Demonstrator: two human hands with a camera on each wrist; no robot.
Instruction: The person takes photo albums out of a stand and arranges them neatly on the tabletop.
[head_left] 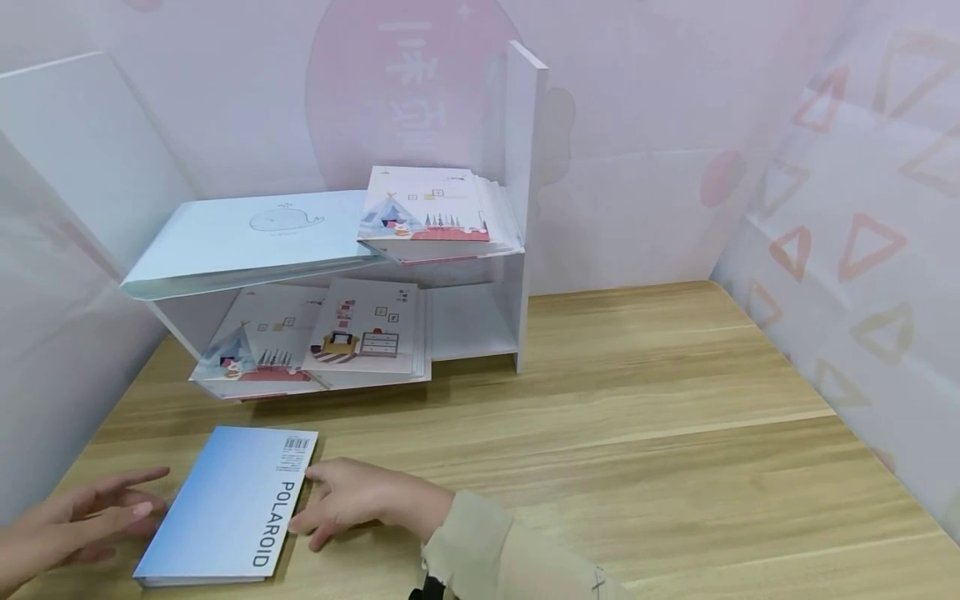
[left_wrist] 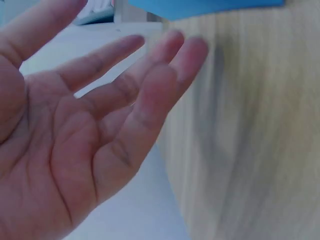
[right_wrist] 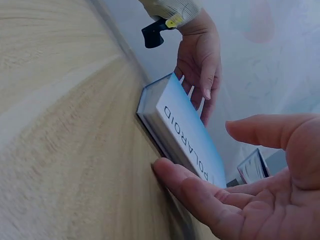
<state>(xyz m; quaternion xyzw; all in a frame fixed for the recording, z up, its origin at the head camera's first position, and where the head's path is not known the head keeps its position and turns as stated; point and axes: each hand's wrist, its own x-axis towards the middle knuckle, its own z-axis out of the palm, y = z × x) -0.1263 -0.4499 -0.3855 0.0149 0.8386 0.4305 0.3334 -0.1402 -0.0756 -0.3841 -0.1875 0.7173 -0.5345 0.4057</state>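
A blue-to-white book marked POLAROID [head_left: 225,500] lies flat on the wooden table, its printed cover up. To its left is my left hand [head_left: 97,517], fingers spread and holding nothing; in the left wrist view the palm [left_wrist: 65,150] shows, with a blue edge of the book [left_wrist: 215,9] above the fingertips. My right hand [head_left: 352,500] is at the book's right side, fingertips right at its edge. The right wrist view shows that hand [right_wrist: 250,195] with thumb and fingers apart beside the book [right_wrist: 190,135], and the left hand [right_wrist: 200,65] beyond it.
Behind the book stands a small white shelf [head_left: 517,167]. A pale blue whale-cover album [head_left: 255,237] and a stack of illustrated books [head_left: 427,204] lie on its upper level. More illustrated books [head_left: 360,329] lie below, jutting over the front edge. Bare wooden table [head_left: 675,433] extends rightward to a patterned backdrop.
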